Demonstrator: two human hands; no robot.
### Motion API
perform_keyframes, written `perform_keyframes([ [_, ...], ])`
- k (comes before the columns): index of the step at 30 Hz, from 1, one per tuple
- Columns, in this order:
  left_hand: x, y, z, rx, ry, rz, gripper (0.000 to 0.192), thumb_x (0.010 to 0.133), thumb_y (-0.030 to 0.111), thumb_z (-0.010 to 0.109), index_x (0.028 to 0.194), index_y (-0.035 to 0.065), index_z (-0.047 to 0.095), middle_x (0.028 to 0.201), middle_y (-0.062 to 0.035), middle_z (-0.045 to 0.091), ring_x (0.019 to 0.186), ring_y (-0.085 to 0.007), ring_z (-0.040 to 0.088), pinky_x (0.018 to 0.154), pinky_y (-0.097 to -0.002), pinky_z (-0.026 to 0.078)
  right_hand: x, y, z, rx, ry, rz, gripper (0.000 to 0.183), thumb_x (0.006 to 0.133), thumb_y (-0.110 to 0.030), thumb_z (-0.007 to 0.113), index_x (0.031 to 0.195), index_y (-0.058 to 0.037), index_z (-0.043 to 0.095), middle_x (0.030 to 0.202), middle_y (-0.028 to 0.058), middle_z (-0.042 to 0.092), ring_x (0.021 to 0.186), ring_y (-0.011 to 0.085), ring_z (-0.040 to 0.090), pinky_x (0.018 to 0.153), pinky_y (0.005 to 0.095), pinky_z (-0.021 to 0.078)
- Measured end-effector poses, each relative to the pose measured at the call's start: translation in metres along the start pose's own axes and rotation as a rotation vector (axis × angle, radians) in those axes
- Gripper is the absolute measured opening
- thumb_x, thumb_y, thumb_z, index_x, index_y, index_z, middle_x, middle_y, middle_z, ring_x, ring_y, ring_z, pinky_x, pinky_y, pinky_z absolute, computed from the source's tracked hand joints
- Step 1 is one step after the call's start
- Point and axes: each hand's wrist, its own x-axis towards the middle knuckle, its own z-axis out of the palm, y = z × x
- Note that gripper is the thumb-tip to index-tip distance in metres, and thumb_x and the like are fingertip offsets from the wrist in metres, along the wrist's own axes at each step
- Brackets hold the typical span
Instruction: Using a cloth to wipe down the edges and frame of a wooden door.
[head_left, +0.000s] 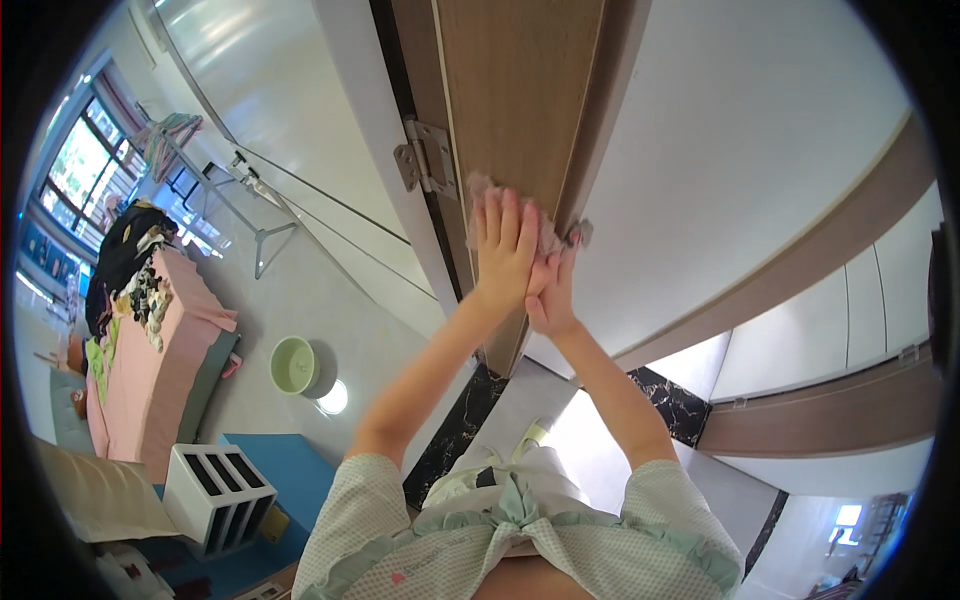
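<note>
A fluffy pinkish-grey cloth (551, 234) lies against a brown wooden door frame (517, 90). My left hand (501, 251) presses it flat to the wood, its extended fingers pointing up the frame. Lower and to the right, my right hand (553, 292) touches the left one and holds the cloth at the frame's right edge. A bunched end of the cloth sticks out past that edge; part of my right hand's grip is hidden. Left of the cloth, a metal hinge (426, 159) joins the frame to a white door (375, 112).
On the tiled floor to the left stands a green basin (294, 365). Beyond it, a bed with a pink cover (154, 375) bears clothes. A folding drying rack (225, 202) stands near the window. A white slotted organizer (217, 499) is at lower left. Dark marbled threshold (465, 427) crosses the floor below.
</note>
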Motion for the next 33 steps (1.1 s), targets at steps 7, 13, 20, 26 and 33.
perform_keyframes([
  [7,0.093,0.002,-0.019,-0.016,0.085,0.088,0.056,0.080,0.031,0.038,0.124,-0.0032,0.044,0.133,-0.0244,0.035,0.123,-0.0480,0.028,0.100,-0.0585,0.018,0.124,-0.033,-0.044,0.086,0.121,-0.175,0.068,0.089,-0.048,0.027,0.139,-0.0024,0.018,0.143,0.0256,0.001,0.131,0.0465,0.002,0.102,0.0561,0.0022],
  [13,0.014,-0.006,0.007,0.126,0.169,0.035,0.056,0.086,0.031,0.029,0.131,-0.0016,0.035,0.138,-0.0244,0.027,0.126,-0.0488,0.021,0.100,-0.0613,0.013,0.050,0.000,-0.010,-0.027,0.146,-0.221,0.068,0.087,-0.047,0.032,0.136,-0.0010,0.024,0.142,0.0284,0.008,0.127,0.0504,0.010,0.101,0.0571,0.0088],
  [20,0.001,-0.002,0.000,0.087,0.058,0.052,0.058,0.088,0.034,0.031,0.133,-0.0022,0.029,0.140,-0.0249,0.021,0.127,-0.0488,0.017,0.101,-0.0616,0.010,0.039,0.019,-0.014,-0.017,0.044,-0.257,0.066,0.085,-0.044,0.039,0.135,-0.0032,0.027,0.140,0.0292,0.011,0.124,0.0528,0.014,0.099,0.0590,0.0126],
  [26,0.065,0.021,-0.004,0.119,0.152,-0.008,0.060,0.086,0.030,0.034,0.134,-0.0047,0.026,0.140,-0.0257,0.020,0.129,-0.0464,0.016,0.103,-0.0567,0.009,0.107,-0.001,-0.037,0.096,0.129,-0.326,0.063,0.084,-0.046,0.040,0.131,-0.0035,0.033,0.140,0.0292,0.014,0.118,0.0557,0.020,0.096,0.0609,0.0154],
  [33,-0.053,0.006,0.008,0.066,0.014,-0.213,0.064,0.087,0.034,0.036,0.138,-0.0006,0.018,0.143,-0.0245,0.010,0.130,-0.0469,0.007,0.103,-0.0581,0.004,0.003,0.019,0.001,-0.021,0.073,-0.260,0.057,0.083,-0.047,0.042,0.127,-0.0120,0.041,0.136,0.0291,0.021,0.111,0.0536,0.027,0.089,0.0612,0.0219],
])
